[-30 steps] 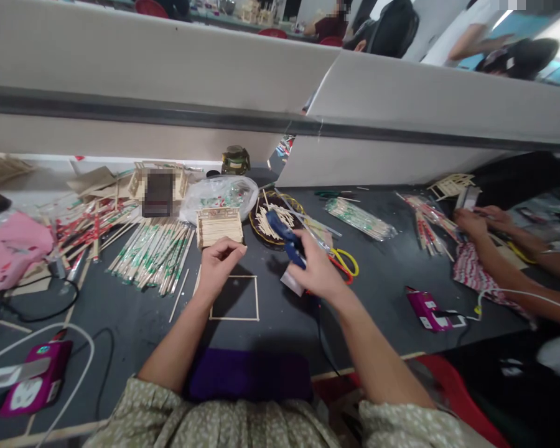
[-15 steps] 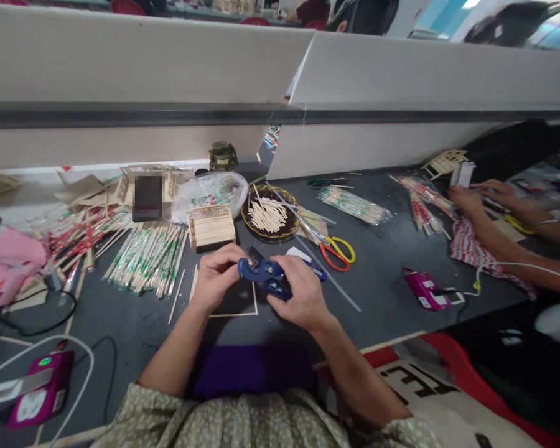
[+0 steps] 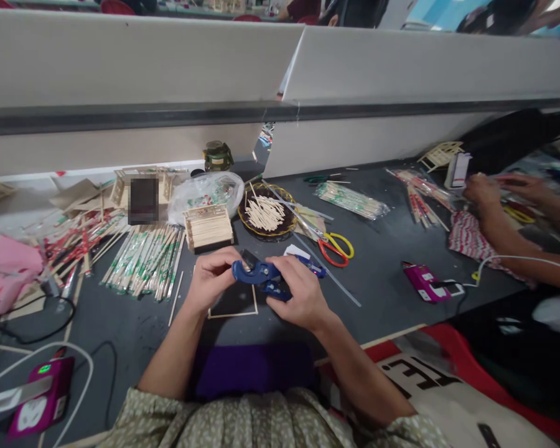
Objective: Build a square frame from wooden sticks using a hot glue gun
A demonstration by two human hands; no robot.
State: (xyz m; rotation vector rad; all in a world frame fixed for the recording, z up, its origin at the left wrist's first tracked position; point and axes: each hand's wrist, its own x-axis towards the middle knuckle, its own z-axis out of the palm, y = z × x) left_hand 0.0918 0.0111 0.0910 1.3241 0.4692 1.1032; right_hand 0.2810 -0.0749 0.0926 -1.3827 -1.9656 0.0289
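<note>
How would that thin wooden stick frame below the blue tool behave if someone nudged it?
The stick frame would probably be light, as its visible sides are very thin. Lying flat on the dark table, it would likely slide rather than roll. Its slim corners might give way if pushed hard.

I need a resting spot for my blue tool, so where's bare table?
Bare table lies between the scissors and the right purple box; another patch, with a dark cord or shadow in it, between your left forearm and the white cable. It's crowded beyond the blue tool, around the basket, and far left, by the pink bag.
</note>
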